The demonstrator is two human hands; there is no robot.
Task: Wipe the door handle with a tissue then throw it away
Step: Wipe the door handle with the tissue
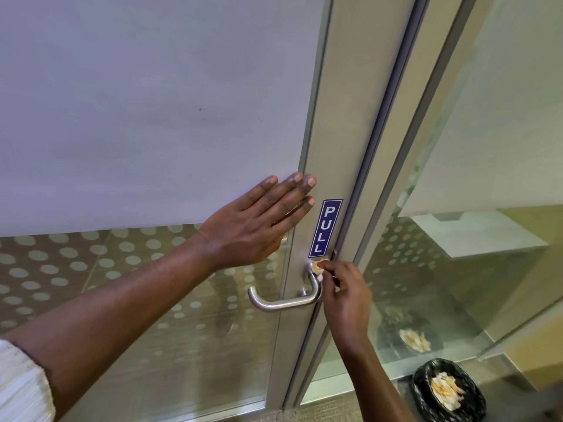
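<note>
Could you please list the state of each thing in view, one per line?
Door: shut against the frame.
Handle: level, not pressed down.
Tissue: wadded, pressed on the handle's base.
Left hand: open, flat on the door.
Right hand: pinching the tissue.
Bin: open, black liner, crumpled paper inside.
PULL sign: stuck upright above the handle.

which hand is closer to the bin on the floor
Right. The right hand is at the door handle, pinching a tissue, above and left of the bin. The left hand lies flat on the door, higher and further left.
</note>
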